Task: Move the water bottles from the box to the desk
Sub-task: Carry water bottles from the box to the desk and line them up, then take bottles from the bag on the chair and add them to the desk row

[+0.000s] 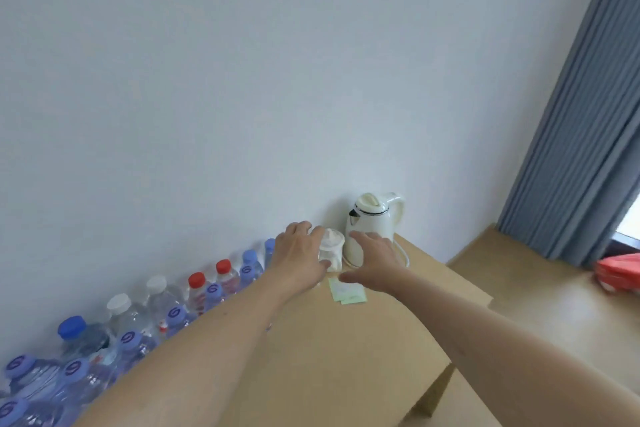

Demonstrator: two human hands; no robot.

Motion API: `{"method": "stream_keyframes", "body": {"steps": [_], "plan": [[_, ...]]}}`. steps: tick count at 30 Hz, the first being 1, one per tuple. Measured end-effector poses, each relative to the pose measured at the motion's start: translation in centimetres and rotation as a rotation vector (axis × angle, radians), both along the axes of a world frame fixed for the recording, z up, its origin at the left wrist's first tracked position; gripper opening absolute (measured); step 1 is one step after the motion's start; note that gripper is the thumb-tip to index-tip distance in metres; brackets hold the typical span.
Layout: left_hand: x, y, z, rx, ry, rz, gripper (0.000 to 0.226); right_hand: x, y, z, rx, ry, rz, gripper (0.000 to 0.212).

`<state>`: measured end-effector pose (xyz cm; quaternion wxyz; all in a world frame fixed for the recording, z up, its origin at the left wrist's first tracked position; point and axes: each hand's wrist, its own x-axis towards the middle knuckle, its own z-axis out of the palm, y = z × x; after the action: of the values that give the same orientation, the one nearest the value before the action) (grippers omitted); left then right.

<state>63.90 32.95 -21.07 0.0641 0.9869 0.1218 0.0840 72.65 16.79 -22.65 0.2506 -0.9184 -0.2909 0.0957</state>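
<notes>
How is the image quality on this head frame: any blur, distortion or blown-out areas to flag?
Head view: soft overall, compression-smeared; the left hand and right hand around the white cup are slightly blurred. Wide-angle lens tilts the curtain and desk edges. Window strip at right is blown out. Lighting is even and diffuse, shadows faint; bottles at lower left stay readable.

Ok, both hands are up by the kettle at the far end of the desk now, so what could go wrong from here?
1. The left hand grips a small white cup-like object right beside the cream electric kettle; a careless move could knock the kettle.
2. The left forearm crosses close over the row of clear plastic water bottles along the wall, so pulling back might topple some.
3. The open right hand hovers over pale green paper slips and could sweep them off the light wooden desk.
</notes>
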Motion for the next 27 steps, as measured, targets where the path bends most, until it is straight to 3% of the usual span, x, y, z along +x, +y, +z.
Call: {"method": "stream_keyframes", "body": {"steps": [12,15,27], "plan": [[8.3,-22.8,1.9,-0.004,0.004,-0.393,0.069,0.9,-25.7,1.3,-0.077,-0.019,-0.436,0.1],[9.9,-30.4,2.0,0.013,0.0,-0.472,0.068,1.1,-33.3,1.2,-0.066,-0.02,-0.53,0.092],[14.3,-64.2,1.7,-0.032,-0.004,-0.779,0.067,0.2,-65.1,0.7,-0.098,0.039,-0.85,0.101]]}}
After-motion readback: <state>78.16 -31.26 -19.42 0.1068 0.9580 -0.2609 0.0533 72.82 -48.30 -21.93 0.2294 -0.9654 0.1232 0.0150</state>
